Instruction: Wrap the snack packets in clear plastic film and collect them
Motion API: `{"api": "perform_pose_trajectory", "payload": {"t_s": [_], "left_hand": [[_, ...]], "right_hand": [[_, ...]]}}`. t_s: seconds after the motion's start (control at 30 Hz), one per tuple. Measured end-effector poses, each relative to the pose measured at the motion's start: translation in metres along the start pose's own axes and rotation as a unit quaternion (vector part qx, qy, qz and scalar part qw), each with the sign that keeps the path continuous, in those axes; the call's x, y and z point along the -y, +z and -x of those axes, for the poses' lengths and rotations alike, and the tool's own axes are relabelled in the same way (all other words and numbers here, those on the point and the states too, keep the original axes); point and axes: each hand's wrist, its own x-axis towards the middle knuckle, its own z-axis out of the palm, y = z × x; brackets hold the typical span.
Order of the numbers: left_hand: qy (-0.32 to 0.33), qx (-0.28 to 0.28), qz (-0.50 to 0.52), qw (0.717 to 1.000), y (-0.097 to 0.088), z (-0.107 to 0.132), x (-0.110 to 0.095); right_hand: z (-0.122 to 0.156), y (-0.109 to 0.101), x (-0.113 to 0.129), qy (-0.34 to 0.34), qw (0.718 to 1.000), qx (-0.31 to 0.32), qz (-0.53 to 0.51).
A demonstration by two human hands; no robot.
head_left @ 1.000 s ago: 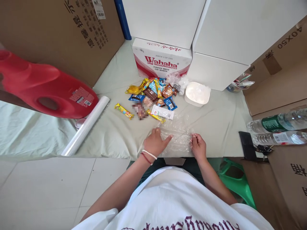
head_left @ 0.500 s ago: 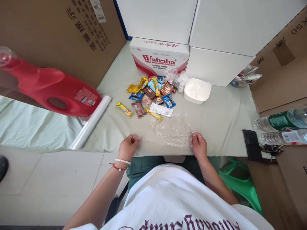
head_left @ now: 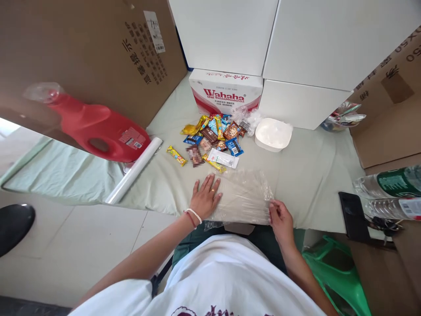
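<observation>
A clear sheet of plastic wrap (head_left: 243, 195) lies creased on the cloth-covered table, its near edge hanging a little over the front. My left hand (head_left: 205, 196) rests flat with fingers spread at the sheet's left side. At the right edge, my right hand (head_left: 281, 219) pinches the plastic between thumb and fingers. Just beyond is a pile of wrapped snacks, among them a white sachet (head_left: 223, 158), a yellow packet (head_left: 176, 156) and a blue packet (head_left: 234, 147). A white plastic bowl (head_left: 272, 135) stands behind the sheet to the right.
A roll of plastic film (head_left: 134, 170) lies by a red detergent jug (head_left: 101, 127) on the left. A Wahaha carton (head_left: 226, 90) stands at the back. Right are bottles (head_left: 391, 182) and a black phone (head_left: 352, 216). A green stool (head_left: 337, 272) is below.
My left hand has moved right and opened flat onto the plastic's left side. The sheet now lies flatter and nearer the table's front edge. My right hand still pinches its right edge.
</observation>
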Motion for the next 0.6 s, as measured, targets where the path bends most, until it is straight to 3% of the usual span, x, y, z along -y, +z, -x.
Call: {"api": "perform_pose_trajectory", "payload": {"t_s": [0.1,0.17,0.23,0.3,0.37,0.43,0.5,0.6], "left_hand": [[0.007,-0.003,-0.014,1.0,0.008,0.016,0.008],[0.01,-0.003,-0.016,1.0,0.008,0.019,0.007],[0.015,-0.004,-0.012,1.0,0.007,0.019,0.005],[0.021,-0.007,-0.004,1.0,0.006,0.016,0.004],[0.028,-0.012,0.008,0.999,0.005,0.015,0.005],[0.036,-0.016,0.018,0.999,0.004,0.016,0.006],[0.041,-0.019,0.026,0.999,0.004,0.017,0.007],[0.044,-0.02,0.038,0.998,0.004,0.02,0.008]], "right_hand": [[0.008,-0.031,-0.008,0.028,0.998,0.002,0.047],[0.004,-0.049,-0.003,0.009,0.993,-0.034,0.114],[-0.008,-0.058,0.015,-0.029,0.98,-0.088,0.174],[-0.024,-0.049,0.042,-0.083,0.968,-0.107,0.211],[-0.04,-0.018,0.074,-0.157,0.957,-0.061,0.236],[-0.052,0.033,0.102,-0.239,0.93,0.039,0.277],[-0.06,0.094,0.123,-0.294,0.873,0.151,0.36],[-0.07,0.179,0.14,-0.309,0.763,0.208,0.529]]}}
